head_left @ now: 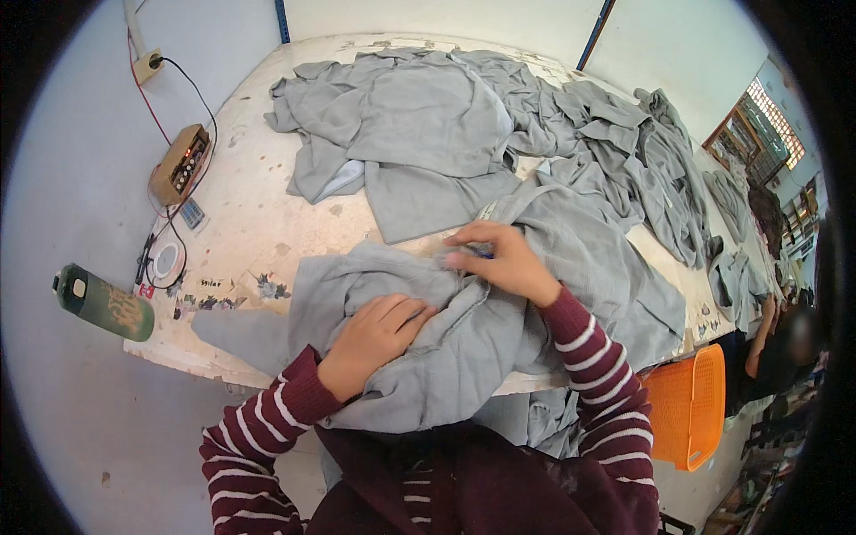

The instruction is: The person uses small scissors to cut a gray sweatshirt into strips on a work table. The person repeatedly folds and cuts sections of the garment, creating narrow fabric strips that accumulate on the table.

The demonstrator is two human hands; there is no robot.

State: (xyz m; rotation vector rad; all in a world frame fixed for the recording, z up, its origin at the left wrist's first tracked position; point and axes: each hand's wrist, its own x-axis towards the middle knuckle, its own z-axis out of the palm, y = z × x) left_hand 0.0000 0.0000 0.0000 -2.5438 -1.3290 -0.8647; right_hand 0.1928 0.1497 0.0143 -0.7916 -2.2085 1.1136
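A light grey garment [383, 267] lies bunched over the table's near edge and drapes down toward my lap. My left hand [374, 337] is closed on its folds, fingers together and pressed into the cloth. Farther right, my right hand [506, 260] is closed too, with its thumb and forefinger at a raised bit of the fabric. A small dark blue thing [486, 255] shows within the right hand's fingers; most of it is hidden, so its kind cannot be made out. Next to that hand, more grey cloth [597, 276] spreads to the right.
Heaped grey garments [428, 116] cover the far side of the worn white table [259, 201]. At the left edge are a green bottle [105, 303], a remote control [192, 212] and a wall-side box with cables [180, 165]. An orange basket [691, 406] stands right; beyond is another person [780, 343].
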